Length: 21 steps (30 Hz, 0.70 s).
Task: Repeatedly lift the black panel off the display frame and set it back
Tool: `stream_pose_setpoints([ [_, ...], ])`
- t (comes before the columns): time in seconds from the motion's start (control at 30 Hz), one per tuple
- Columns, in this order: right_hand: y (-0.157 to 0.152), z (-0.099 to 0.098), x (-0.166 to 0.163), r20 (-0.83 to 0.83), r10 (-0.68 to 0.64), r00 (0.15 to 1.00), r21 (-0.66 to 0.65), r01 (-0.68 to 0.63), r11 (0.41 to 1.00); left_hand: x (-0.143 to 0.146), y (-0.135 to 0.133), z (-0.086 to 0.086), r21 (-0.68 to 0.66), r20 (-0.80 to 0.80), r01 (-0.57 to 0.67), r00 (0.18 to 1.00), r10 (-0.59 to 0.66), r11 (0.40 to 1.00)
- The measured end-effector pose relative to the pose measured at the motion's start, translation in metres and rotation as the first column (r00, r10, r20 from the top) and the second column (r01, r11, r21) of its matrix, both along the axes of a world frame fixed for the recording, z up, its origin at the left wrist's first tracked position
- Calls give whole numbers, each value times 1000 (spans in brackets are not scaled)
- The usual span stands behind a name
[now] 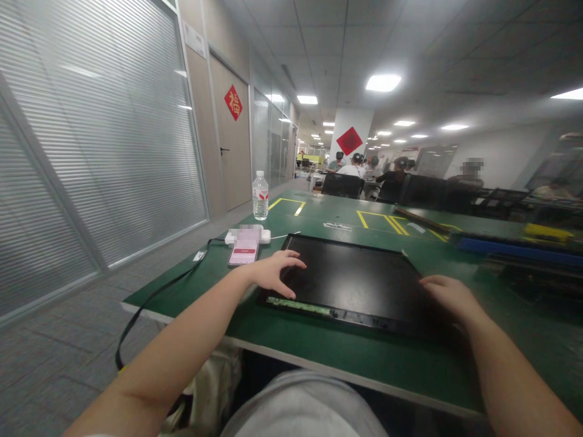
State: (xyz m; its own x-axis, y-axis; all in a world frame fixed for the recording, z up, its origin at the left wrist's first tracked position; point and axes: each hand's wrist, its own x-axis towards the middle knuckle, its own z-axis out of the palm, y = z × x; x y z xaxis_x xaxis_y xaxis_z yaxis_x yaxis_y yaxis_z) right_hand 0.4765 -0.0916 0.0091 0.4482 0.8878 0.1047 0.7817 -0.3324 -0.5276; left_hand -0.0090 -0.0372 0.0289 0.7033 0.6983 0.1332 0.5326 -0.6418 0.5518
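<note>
On the green table [319, 352] in front of us, a flat black panel [359, 282] is lying face up, close to the near edge and slightly turned, with a thin green strip [298, 305] showing along its near left border. We are resting our left hand [273, 273] on the panel's left edge, fingers spread and lying flat across the dark surface, thumb pointing down toward the green strip; the hand is open and pressing or touching rather than gripping. Our right hand [449, 294] is sitting at the panel's right edge, palm down with the fingers loosely curved over the corner; we cannot tell whether it is actually clasping the border or only lying against it. The panel is thus stretching between our two hands, left hand on top of it, right hand at its side.

Just beyond the left hand, a pink phone [245, 250] is lying on the table, touching a white block [248, 235] behind it, and a black cable [155, 297] is trailing from there off the table's edge toward the floor. Farther back, a clear water bottle [260, 195] is standing upright. Yellow tape lines [378, 220] are marking the far surface. To the right, a blue strip [519, 249] is lying along the table. In the distance, several people [364, 165] are sitting at dark chairs.
</note>
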Motion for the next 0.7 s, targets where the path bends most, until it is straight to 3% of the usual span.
stream_pose_setpoints([
  [0.23, 0, 0, -2, 34, -26, 999, 18, 25, 1000, 2, -4, 9, 6, 18, 93, 995, -93, 996],
  [0.47, 1, -2, 1, -7, -18, 1000, 19, 18, 1000, 4, -3, 8, 30, 74, 135, 988, -136, 990],
  [0.7, 2, -5, 2, -66, -28, 997, 42, 31, 999, 4, 2, 4, 16, 85, 76, 993, -77, 997],
])
